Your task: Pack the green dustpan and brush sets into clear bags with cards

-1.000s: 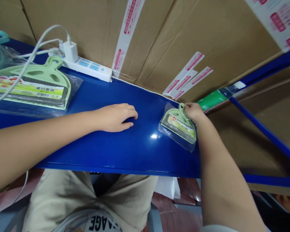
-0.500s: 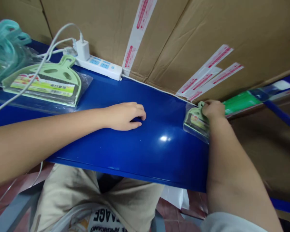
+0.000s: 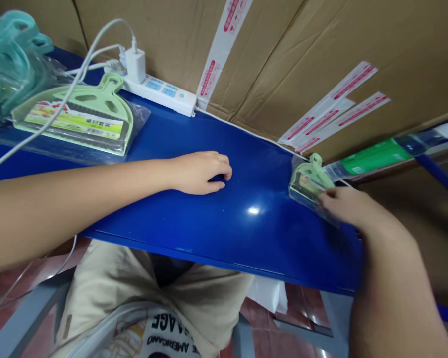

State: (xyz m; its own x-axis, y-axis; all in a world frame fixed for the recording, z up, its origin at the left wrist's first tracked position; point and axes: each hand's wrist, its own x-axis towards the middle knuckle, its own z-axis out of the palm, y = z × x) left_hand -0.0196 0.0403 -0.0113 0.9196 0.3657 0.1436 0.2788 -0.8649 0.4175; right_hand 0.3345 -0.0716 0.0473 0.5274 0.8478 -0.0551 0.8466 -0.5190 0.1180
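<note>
Left hand [image 3: 201,173]: fingers curled, resting on blue shelf [image 3: 261,238]. Right hand [image 3: 345,206]: fingers against bagged green dustpan [image 3: 309,183]; whether pinching, cannot tell.

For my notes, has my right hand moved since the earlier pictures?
Yes: judged against the power strip, your right hand has moved from the handle of the packaged green dustpan toward the front edge of the blue shelf.

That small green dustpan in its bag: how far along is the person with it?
Done: a larger green dustpan lies bagged on the blue shelf. In hand: the right hand rests on the small bagged dustpan. Remaining: teal plastic pieces sit in plastic at the far end, untouched; the left hand lies free.
</note>
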